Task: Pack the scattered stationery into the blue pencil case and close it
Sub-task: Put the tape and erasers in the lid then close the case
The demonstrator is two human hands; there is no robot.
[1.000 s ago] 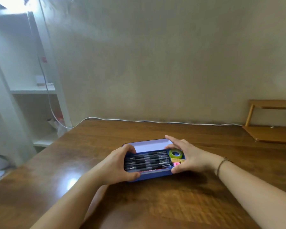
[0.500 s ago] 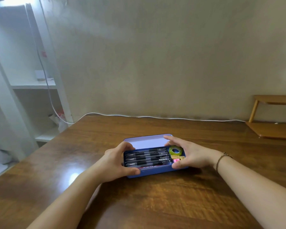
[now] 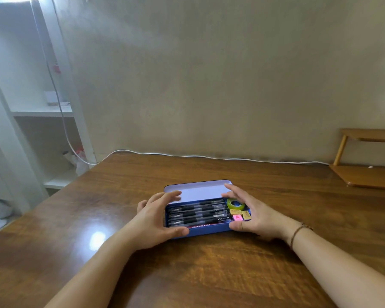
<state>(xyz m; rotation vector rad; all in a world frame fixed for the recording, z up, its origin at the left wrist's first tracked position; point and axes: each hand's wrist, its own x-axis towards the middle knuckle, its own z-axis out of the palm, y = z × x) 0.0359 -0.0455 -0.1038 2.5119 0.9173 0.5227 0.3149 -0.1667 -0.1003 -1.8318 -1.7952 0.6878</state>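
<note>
The blue pencil case (image 3: 209, 230) lies open on the wooden table (image 3: 209, 274), its pale lid (image 3: 198, 189) tilted back. Inside lie several black pens (image 3: 196, 213), a green tape roll (image 3: 235, 204), and small yellow and pink erasers (image 3: 239, 215). My left hand (image 3: 156, 221) holds the case's left end, thumb on the front wall, fingers reaching to the lid. My right hand (image 3: 253, 215) holds the right end the same way, fingers near the lid's right corner.
A white cable (image 3: 209, 157) runs along the table's far edge by the wall. A small wooden shelf (image 3: 365, 174) stands at the back right. White shelving (image 3: 42, 112) is beyond the table's left edge.
The view has tilted down a little. Both hands' fingers have lifted from the case's far rim toward the lid; the thumbs stay on the front wall.
</note>
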